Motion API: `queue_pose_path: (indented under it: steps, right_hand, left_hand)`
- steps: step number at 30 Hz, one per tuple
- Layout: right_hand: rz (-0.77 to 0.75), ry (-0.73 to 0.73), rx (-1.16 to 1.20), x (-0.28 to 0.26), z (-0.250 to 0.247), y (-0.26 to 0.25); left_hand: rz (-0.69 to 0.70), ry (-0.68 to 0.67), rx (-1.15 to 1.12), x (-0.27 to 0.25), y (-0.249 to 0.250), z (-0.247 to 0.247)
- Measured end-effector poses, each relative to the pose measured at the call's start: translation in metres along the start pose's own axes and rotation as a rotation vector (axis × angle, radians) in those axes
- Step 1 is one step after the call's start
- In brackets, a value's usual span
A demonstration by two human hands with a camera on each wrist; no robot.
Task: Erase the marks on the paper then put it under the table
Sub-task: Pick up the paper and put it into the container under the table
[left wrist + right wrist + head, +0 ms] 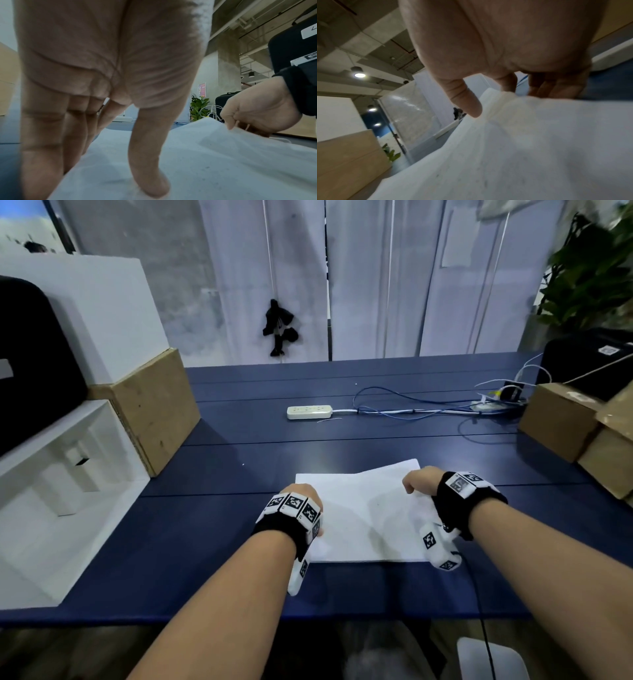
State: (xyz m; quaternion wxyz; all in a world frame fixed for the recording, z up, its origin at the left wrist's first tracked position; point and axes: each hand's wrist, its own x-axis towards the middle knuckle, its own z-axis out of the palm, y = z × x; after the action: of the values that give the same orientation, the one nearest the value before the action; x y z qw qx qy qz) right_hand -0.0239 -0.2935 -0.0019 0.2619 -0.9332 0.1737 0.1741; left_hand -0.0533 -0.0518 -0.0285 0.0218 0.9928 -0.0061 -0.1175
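A white sheet of paper [363, 518] lies on the blue table [205, 559] close to the front edge, with only faint specks on it. My left hand [308, 508] is at the sheet's left edge. Its thumb [150, 186] presses down on the paper [223, 169], and its straight fingers [42, 155] reach to the table beside the edge. My right hand [416, 482] pinches the right edge, thumb [471, 105] on top and fingers curled underneath, so that side of the paper [522, 155] is raised and bowed. No eraser is in sight.
A white power strip [309, 411] and blue and white cables [411, 405] lie farther back. Cardboard boxes [561, 419] and a black bag [589, 357] stand at the right. A cardboard box [154, 409], white boxes [61, 474] and a black case [30, 364] crowd the left.
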Motion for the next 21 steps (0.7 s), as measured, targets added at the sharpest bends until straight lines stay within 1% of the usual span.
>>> queue_pose_path:
  steps: [3, 4, 6, 7, 9, 12, 17, 19, 21]
  right_hand:
    - [-0.038, 0.022, 0.223, 0.011, 0.003, 0.010]
    - [-0.050, 0.017, 0.283, 0.028, 0.006, 0.021]
    - [-0.080, -0.050, 0.323, 0.056, 0.015, 0.043]
    - [-0.097, -0.070, 0.361, 0.060, 0.019, 0.052]
    - [-0.117, -0.096, 0.518, 0.026, 0.018, 0.053]
    - [-0.160, -0.118, 0.658, 0.000, 0.020, 0.058]
    - [-0.216, -0.225, 0.898, -0.011, 0.017, 0.078]
    - [-0.233, -0.270, 0.980, -0.019, 0.015, 0.082]
    - [-0.261, -0.281, 1.043, -0.029, 0.014, 0.085]
  left_hand:
    - [-0.003, -0.010, 0.008, 0.003, -0.001, 0.001]
    - [-0.016, -0.017, -0.002, 0.004, -0.001, 0.001]
    - [-0.043, -0.038, -0.041, 0.006, -0.004, 0.000]
    - [-0.050, -0.054, -0.064, 0.008, -0.005, 0.000]
    - [-0.064, -0.098, -0.119, 0.007, -0.007, -0.003]
    - [-0.092, -0.119, -0.260, 0.004, -0.022, -0.007]
    - [-0.110, -0.158, -0.727, -0.003, -0.054, 0.008]
    - [-0.104, -0.180, -0.847, -0.012, -0.060, 0.010]
    - [-0.081, -0.191, -0.904, -0.023, -0.058, 0.011]
